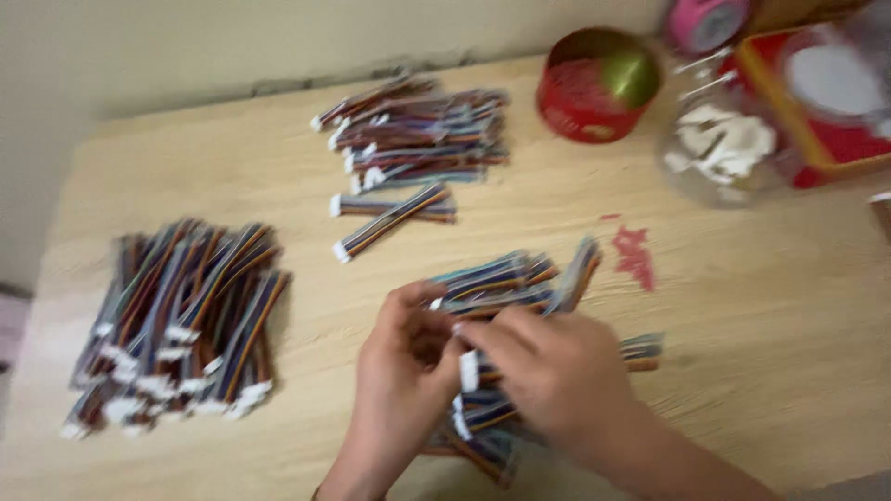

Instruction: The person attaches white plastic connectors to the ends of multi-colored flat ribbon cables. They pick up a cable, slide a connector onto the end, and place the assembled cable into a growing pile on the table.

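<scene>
Ribbon cable bundle [501, 283] between both hands' fingers [483, 339], on table [742, 306]

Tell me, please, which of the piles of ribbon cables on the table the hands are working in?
The near pile in the middle, where both the left hand and right hand grip cables. The left pile and far pile lie untouched.

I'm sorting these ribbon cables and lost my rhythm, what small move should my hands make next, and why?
Probably draw one cable free of the bundle both hands grip: the left hand and right hand are closed on it, and separate piles already lie at the left and far side of the table.
</scene>
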